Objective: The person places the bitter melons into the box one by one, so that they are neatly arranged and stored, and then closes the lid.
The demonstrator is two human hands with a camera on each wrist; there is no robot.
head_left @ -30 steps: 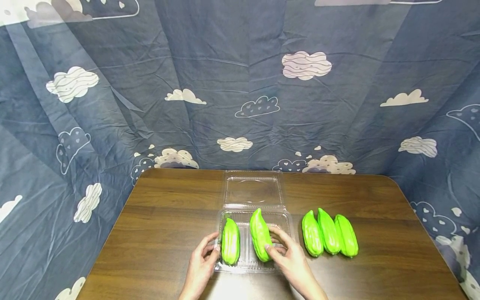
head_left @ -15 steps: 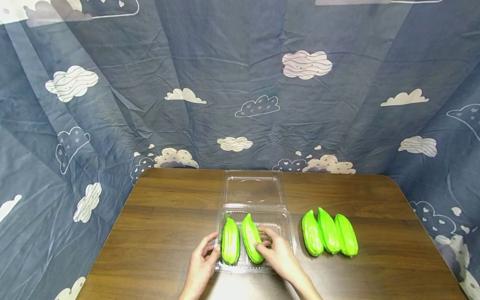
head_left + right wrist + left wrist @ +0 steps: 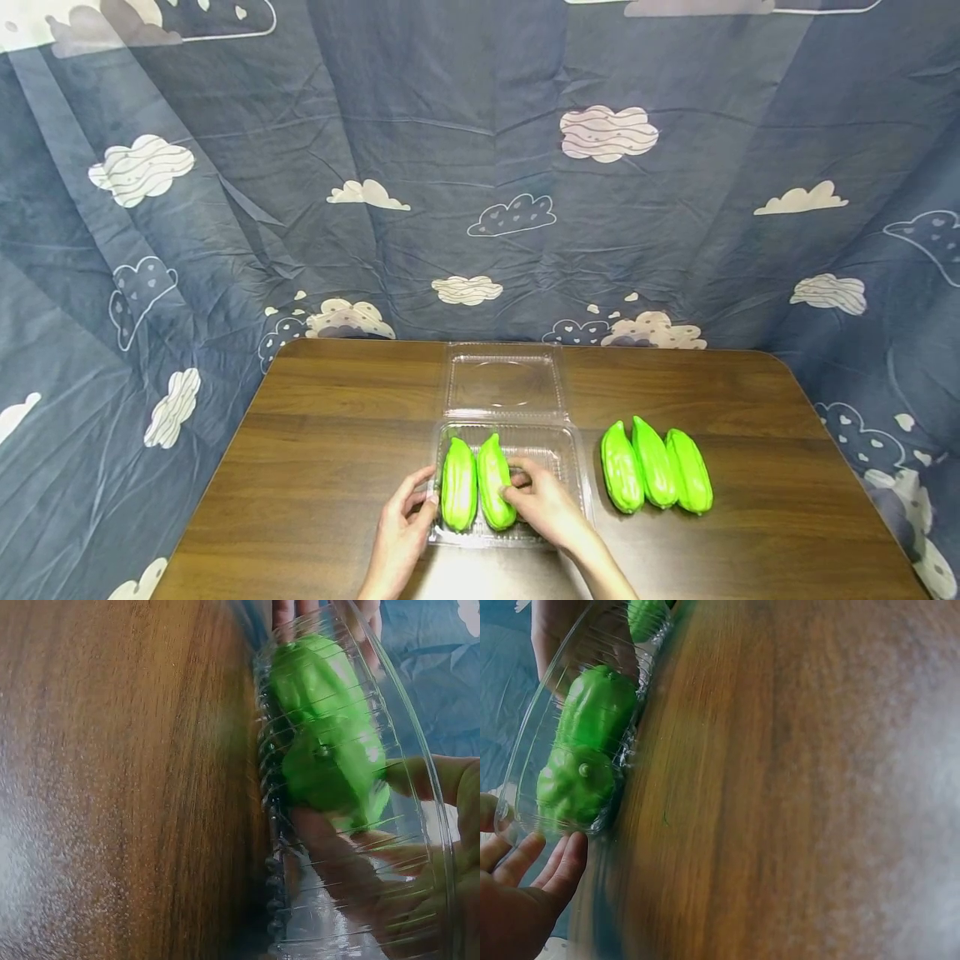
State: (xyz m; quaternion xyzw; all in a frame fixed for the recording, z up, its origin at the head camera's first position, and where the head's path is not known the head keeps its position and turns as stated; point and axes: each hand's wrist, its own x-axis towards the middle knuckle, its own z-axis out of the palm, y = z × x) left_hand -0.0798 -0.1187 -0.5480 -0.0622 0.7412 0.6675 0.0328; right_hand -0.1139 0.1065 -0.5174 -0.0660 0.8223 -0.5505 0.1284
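Note:
A clear plastic clamshell container [image 3: 555,533] stands with its lid folded back. Inside it at the left lies a glossy green gourd-like vegetable [image 3: 459,485], long and ridged with a pointed tip. My right hand [image 3: 546,504] holds a second green gourd-like vegetable [image 3: 495,483] close beside the first, thumb on top and fingers along its right side. At the container's left edge, my left hand [image 3: 403,521] pinches the rim, its thumb inside and its fingertips [image 3: 574,851] against the outer wall. Through the right wrist view's clear wall, the held vegetable [image 3: 330,772] sits between thumb and fingers.
Three more green vegetables [image 3: 654,467] lie side by side on the wooden table [image 3: 330,450], right of the container. The open lid [image 3: 506,379] lies flat behind the container, towards the back edge. A blue cloud-patterned cloth [image 3: 420,150] hangs behind the table.
My right hand has carried the second vegetable leftward and down, straightening it beside the first one in the container. My left hand has stayed at the rim.

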